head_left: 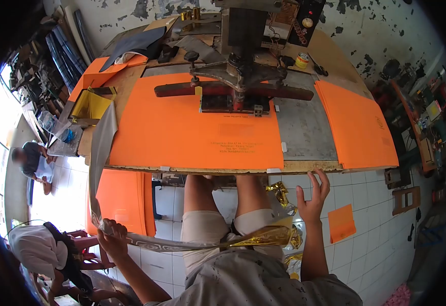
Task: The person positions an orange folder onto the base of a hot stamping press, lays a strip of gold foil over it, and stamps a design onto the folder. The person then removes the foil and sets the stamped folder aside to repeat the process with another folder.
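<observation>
Big old press point(239, 76) on the tabletop point(332, 48), with a printed orange sheet point(182, 132) partly under it and sticking out in front. The left hand point(113, 239) is well in front of the press and off to its left, grip closed around a long foil strip point(172, 245), mostly silvery with a gold end. That strip drapes down from left of the press, then runs from the hand across the shorts point(202, 224). Right hand point(315, 196) is front-right of the press by the tabletop's edge, grip wide open, fingers spread, holding nothing; can't tell if the fingertips actually touch. There's also a stack of orange sheets point(358, 127) right of the press.
</observation>
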Demonstrator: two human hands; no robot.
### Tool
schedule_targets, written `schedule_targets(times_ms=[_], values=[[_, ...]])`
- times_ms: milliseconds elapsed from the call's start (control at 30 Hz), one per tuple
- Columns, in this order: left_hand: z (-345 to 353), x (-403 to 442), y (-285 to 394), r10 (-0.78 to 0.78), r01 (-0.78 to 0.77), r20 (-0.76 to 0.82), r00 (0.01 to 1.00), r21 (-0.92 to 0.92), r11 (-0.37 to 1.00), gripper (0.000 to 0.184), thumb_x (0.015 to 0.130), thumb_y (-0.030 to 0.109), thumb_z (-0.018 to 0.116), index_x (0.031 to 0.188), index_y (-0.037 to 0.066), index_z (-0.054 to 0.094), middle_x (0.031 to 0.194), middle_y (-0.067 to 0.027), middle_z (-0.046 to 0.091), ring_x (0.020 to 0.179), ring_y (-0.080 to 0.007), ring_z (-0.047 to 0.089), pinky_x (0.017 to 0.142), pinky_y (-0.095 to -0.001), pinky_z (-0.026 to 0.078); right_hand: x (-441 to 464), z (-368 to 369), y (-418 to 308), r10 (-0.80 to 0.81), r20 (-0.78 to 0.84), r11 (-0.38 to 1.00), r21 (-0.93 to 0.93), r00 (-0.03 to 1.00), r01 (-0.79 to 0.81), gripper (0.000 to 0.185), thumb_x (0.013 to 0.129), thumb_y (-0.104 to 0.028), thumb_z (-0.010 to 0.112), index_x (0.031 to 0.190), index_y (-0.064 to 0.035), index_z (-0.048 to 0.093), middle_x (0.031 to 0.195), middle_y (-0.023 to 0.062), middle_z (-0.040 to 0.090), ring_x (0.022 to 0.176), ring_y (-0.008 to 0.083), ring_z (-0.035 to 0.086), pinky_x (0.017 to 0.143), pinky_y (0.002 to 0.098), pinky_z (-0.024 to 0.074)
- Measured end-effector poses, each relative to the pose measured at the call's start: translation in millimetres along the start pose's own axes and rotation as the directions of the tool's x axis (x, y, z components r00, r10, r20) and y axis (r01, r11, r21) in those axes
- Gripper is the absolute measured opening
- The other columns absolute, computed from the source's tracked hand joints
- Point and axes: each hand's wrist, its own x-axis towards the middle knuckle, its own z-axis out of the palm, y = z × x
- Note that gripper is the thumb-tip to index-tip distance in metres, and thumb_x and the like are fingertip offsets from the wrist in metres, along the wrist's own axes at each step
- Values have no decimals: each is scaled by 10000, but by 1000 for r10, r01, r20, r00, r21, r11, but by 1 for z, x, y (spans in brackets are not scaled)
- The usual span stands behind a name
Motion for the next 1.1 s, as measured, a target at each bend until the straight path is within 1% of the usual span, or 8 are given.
schedule_targets(times_ms=[133,400,500,567,667,833,967,1100], values=[[-60,34,11,-225,155,121,967,423,893,408,1038,457,582,1192,79,606,1050,-13,636,832,-114,605,619,-291,475,-7,14,0,-16,-39,1000,-26,999,15,497,962,-163,689,1410,-25,525,1521,181,413,1468,395,333,1152,538,340],[-94,64,-22,50,64,-147,988,676,735,586,1000,388,688,1402,-14,542,1231,-44,609,1059,-143,616,837,-315,532,-12,11,2,-28,0,999,-18,1000,28,520,966,-185,681,1431,-31,506,1573,196,368,1505,414,291,1186,560,304],[-67,60,-33,238,-41,-145,960,772,635,886,969,375,732,1591,-31,247,1403,-141,518,1176,-210,590,948,-350,506,-12,9,0,-22,6,999,-27,1000,22,500,970,-189,676,1420,-39,520,1577,185,375,1499,404,310,1190,560,286],[-46,61,-47,527,-30,-195,827,921,388,1038,958,341,750,1634,-12,47,1582,-226,335,1412,-320,438,1126,-437,407,-11,7,0,-30,-6,999,-32,1000,30,472,973,-205,674,1397,-43,546,1552,171,413,1487,401,331,1190,555,276],[17,47,-52,743,-146,193,641,981,-129,975,960,312,745,1629,-13,114,1631,-232,255,1512,-358,296,1209,-476,295,-5,3,-4,-51,-27,998,-41,998,50,439,965,-231,678,1358,-56,588,1503,143,468,1458,386,376,1178,557,274],[128,39,-57,515,-645,599,613,756,-112,621,933,73,684,1499,7,438,1499,-187,477,1411,-374,441,1174,-491,346,37,1,-30,-46,-48,999,16,998,47,392,976,-262,670,1311,-64,629,1405,115,539,1399,350,447,1129,544,315],[174,65,-69,361,-672,657,662,733,-102,562,991,216,676,1490,62,466,1465,-192,512,1394,-385,461,1145,-498,382,78,18,-46,-97,-6,994,-47,995,97,447,963,-328,701,1290,-31,636,1366,137,556,1366,344,472,1119,514,336],[162,122,-76,298,-513,628,719,768,-383,585,1011,374,614,1457,12,505,1465,-213,518,1393,-396,453,1152,-508,367,104,47,-54,-63,63,991,-116,996,70,509,944,-365,720,1266,22,640,1341,152,569,1317,332,498,1104,487,357]])
